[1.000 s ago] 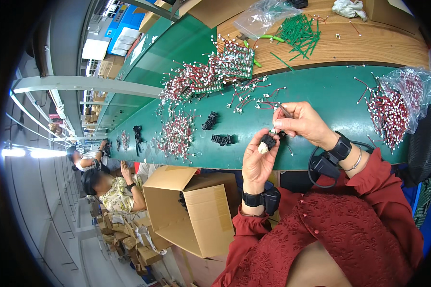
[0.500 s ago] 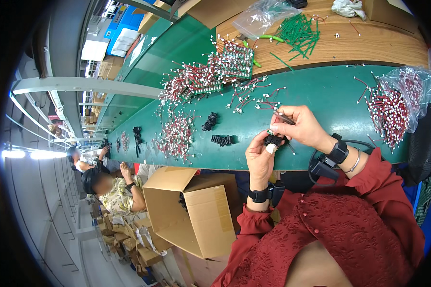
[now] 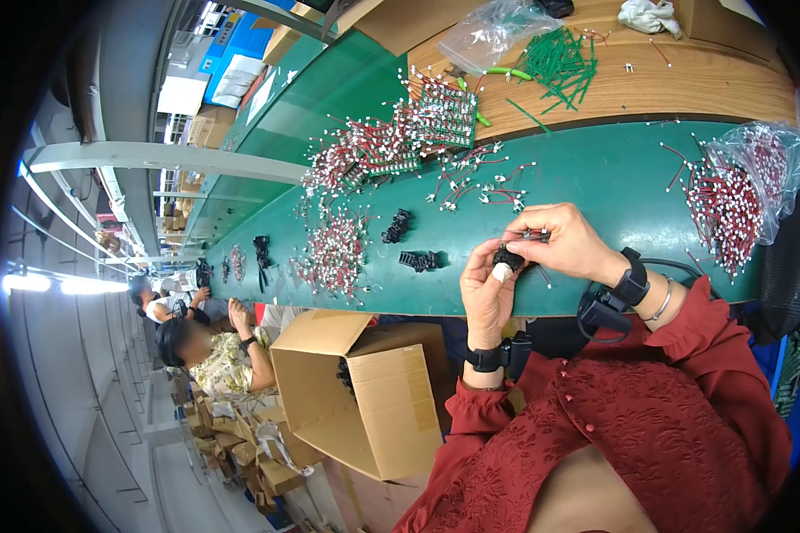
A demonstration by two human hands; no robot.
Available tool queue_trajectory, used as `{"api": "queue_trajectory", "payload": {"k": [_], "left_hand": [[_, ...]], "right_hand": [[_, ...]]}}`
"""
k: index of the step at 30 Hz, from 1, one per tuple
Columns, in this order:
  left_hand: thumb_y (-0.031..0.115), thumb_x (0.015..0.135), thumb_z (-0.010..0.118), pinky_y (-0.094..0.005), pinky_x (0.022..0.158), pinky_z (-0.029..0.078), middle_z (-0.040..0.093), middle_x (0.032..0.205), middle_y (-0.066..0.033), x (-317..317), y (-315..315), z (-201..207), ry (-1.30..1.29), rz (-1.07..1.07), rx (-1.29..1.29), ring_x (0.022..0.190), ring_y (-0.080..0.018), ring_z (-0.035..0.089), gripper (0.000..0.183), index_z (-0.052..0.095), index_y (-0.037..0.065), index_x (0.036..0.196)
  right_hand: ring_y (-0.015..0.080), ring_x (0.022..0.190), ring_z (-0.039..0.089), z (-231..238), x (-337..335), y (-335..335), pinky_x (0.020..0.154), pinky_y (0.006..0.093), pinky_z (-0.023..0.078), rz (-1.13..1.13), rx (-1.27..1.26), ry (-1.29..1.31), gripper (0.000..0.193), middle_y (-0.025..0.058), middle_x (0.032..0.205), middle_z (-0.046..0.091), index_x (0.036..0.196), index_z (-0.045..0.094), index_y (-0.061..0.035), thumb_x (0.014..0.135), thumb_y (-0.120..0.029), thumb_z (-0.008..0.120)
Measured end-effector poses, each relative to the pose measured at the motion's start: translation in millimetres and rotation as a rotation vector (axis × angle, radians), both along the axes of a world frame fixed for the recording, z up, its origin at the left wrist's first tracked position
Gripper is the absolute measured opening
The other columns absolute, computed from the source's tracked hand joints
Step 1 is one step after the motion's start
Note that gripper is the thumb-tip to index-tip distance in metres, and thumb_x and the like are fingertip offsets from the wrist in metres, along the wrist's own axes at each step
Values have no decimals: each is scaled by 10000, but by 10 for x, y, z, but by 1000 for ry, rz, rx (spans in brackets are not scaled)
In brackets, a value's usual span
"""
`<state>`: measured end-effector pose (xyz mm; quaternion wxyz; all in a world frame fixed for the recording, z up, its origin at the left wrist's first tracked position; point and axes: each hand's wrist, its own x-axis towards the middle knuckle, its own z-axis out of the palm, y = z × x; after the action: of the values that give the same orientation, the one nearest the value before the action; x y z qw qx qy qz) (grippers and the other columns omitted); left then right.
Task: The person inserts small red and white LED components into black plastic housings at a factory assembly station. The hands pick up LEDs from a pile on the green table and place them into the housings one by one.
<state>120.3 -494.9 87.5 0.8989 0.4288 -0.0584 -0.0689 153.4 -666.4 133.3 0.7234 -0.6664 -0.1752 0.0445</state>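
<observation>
My left hand (image 3: 485,293) is closed around a small black plastic part (image 3: 509,257), held just above the bench's near edge. A white cover (image 3: 501,272) wraps one of its fingertips. Against the same part, my right hand (image 3: 567,242) pinches a thin dark stick-like tool (image 3: 533,235); its tip is hidden by my fingers. Two more black plastic parts, one farther back (image 3: 397,226) and one nearer (image 3: 420,261), lie on the bench to the left of my hands. Short red-and-black wires with white connectors (image 3: 480,182) are scattered beyond them.
The green bench (image 3: 613,186) carries a wire heap (image 3: 333,253), circuit boards with wires (image 3: 444,115) and a bag of wires (image 3: 756,178). Green strips (image 3: 560,62) lie on a wooden board (image 3: 684,84). An open carton (image 3: 396,409) stands at front left; co-workers (image 3: 222,355) sit beyond.
My right hand has come lower and closer to the black part, and the tool has tipped flatter. My left hand still grips the part. The whole view has shifted slightly.
</observation>
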Motion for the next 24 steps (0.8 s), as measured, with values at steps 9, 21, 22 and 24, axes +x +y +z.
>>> {"api": "queue_trajectory", "payload": {"k": [9, 21, 22, 24], "left_hand": [[70, 812, 639, -279, 751, 528, 568, 1088, -130, 30, 35, 31, 84, -47, -38, 945, -210, 585, 418, 490, -7, 1195], [117, 816, 648, -261, 705, 521, 563, 1060, -118, 29, 47, 38, 79, -128, -47, 875, -203, 592, 492, 458, 0, 1254], [129, 830, 632, -268, 714, 523, 559, 1058, -121, 29, 39, 36, 67, -112, -24, 879, -205, 594, 449, 473, 2, 1231], [137, 838, 624, -267, 692, 517, 560, 1048, -122, 29, 34, 41, 76, -107, -14, 858, -205, 591, 415, 485, 1, 1206]], "right_hand": [[27, 548, 477, -24, 76, -48, 472, 178, 371, 106, 253, 326, 106, 8, 694, 600, 834, 630, 16, 828, -90, 625], [21, 516, 466, -62, 73, -8, 446, 180, 376, 70, 216, 356, 129, 8, 673, 590, 817, 641, 22, 816, -107, 641], [22, 516, 467, -64, 74, -5, 446, 181, 375, 60, 217, 358, 128, 9, 671, 589, 813, 640, 23, 814, -105, 641], [22, 514, 468, -68, 72, -4, 445, 182, 375, 38, 214, 364, 125, 9, 668, 588, 803, 638, 23, 812, -102, 640]]}}
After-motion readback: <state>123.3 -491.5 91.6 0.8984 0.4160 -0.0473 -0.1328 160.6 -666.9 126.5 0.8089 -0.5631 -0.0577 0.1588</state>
